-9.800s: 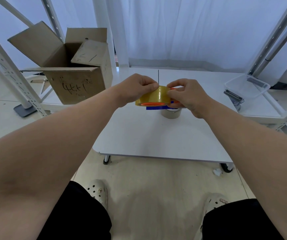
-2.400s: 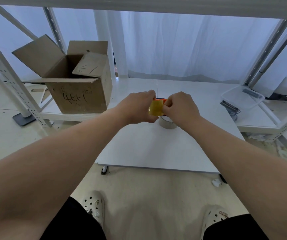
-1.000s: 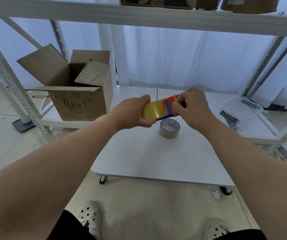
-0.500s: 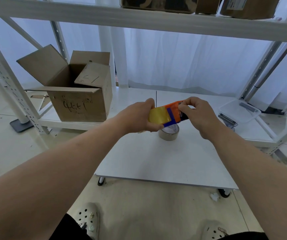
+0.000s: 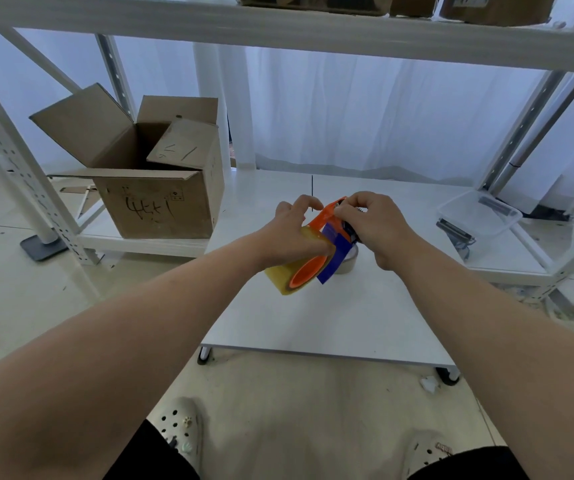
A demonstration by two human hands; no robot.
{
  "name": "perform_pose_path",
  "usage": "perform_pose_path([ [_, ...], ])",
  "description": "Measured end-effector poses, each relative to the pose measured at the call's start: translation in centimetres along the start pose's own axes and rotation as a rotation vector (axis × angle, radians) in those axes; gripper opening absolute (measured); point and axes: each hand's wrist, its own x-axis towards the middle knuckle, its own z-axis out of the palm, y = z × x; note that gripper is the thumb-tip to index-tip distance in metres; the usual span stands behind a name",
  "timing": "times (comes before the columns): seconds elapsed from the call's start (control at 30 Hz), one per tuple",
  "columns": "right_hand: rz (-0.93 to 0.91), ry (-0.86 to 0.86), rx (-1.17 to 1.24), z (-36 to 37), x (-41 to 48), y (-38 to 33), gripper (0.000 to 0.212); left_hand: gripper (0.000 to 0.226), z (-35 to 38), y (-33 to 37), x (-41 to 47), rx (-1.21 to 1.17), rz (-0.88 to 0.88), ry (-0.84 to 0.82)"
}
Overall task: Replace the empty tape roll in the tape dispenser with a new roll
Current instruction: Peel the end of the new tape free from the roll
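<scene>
An orange and blue tape dispenser (image 5: 331, 233) is held in the air above the white table (image 5: 313, 317). A yellowish roll of clear tape (image 5: 283, 277) sits on its orange hub. My left hand (image 5: 292, 237) grips the roll and the dispenser body from the left. My right hand (image 5: 370, 223) pinches the dispenser's upper front end, by the blade. On the table right behind the dispenser lies a grey-brown empty tape core (image 5: 347, 263), mostly hidden.
An open cardboard box (image 5: 160, 199) stands on the low shelf at left. A clear plastic tray (image 5: 479, 213) and a dark tool (image 5: 455, 233) lie at right. White rack posts flank both sides, a shelf beam runs overhead.
The dispenser has tilted so the roll end hangs lower and its orange hub faces me. My right hand has shifted onto the upper tip. The view rose slightly.
</scene>
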Motion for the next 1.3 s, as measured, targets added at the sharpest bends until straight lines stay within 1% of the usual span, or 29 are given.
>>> perform_pose_path([
  [0.13, 0.067, -0.074, 0.032, 0.5, -0.1, 0.1, 0.002, 0.059, 0.3, -0.4, 0.1, -0.045, -0.021, 0.009],
  [0.3, 0.128, -0.121, 0.081, -0.2, -0.1, 0.5, 0.003, 0.061, -0.2, -1.0, 0.0, -0.140, -0.005, -0.082],
  [0.47, 0.123, -0.244, 0.148, -1.0, -0.2, 0.8, 0.010, 0.030, -0.8, -1.0, 0.1, -0.225, -0.035, -0.120],
  [0.57, 0.100, -0.295, 0.135, -0.9, -0.3, 0.7, 0.011, 0.030, -0.8, -1.3, 0.2, -0.195, -0.039, -0.143],
  [0.63, 0.091, -0.301, 0.131, -0.9, -0.3, 0.7, 0.008, 0.028, -0.9, -1.4, 0.2, -0.195, -0.032, -0.143],
  [0.73, 0.081, -0.289, 0.127, -0.8, -0.3, 0.6, 0.005, 0.020, -1.1, -1.4, 0.1, -0.243, -0.013, -0.136],
  [0.83, 0.089, -0.269, 0.190, -0.8, -0.2, 0.4, 0.005, 0.021, -1.3, -1.4, 0.1, -0.247, 0.020, -0.073],
  [0.87, 0.095, -0.253, 0.218, -0.8, -0.2, 0.4, 0.011, 0.021, -1.3, -1.4, 0.1, -0.242, 0.032, -0.047],
  [0.97, 0.113, -0.236, 0.325, -0.9, 0.1, 0.7, 0.058, 0.015, -1.5, -1.3, 0.2, -0.255, 0.053, 0.019],
  [1.0, 0.115, -0.244, 0.366, -0.9, 0.1, 0.9, 0.071, 0.013, -1.6, -1.3, 0.2, -0.276, 0.060, 0.034],
  [1.1, 0.118, -0.255, 0.530, -1.4, 0.3, 1.4, 0.096, 0.004, -1.9, -1.2, 0.2, -0.396, 0.099, 0.069],
  [1.13, 0.112, -0.275, 0.584, -1.7, 0.3, 1.4, 0.099, 0.004, -2.1, -1.2, 0.2, -0.438, 0.104, 0.071],
  [1.17, 0.098, -0.311, 0.598, -1.9, 0.3, 1.5, 0.097, 0.004, -2.3, -1.2, 0.1, -0.464, 0.103, 0.062],
  [1.23, 0.092, -0.386, 0.529, -1.9, 0.1, 1.5, 0.090, 0.006, -2.7, -1.0, -0.1, -0.492, 0.092, 0.033],
  [1.27, 0.103, -0.412, 0.497, -1.7, 0.1, 1.6, 0.093, 0.007, -2.8, -0.8, -0.2, -0.511, 0.089, 0.016],
  [1.3, 0.112, -0.430, 0.483, -1.5, 0.2, 1.8, 0.102, 0.007, -2.8, -0.7, -0.2, -0.528, 0.086, 0.001],
])
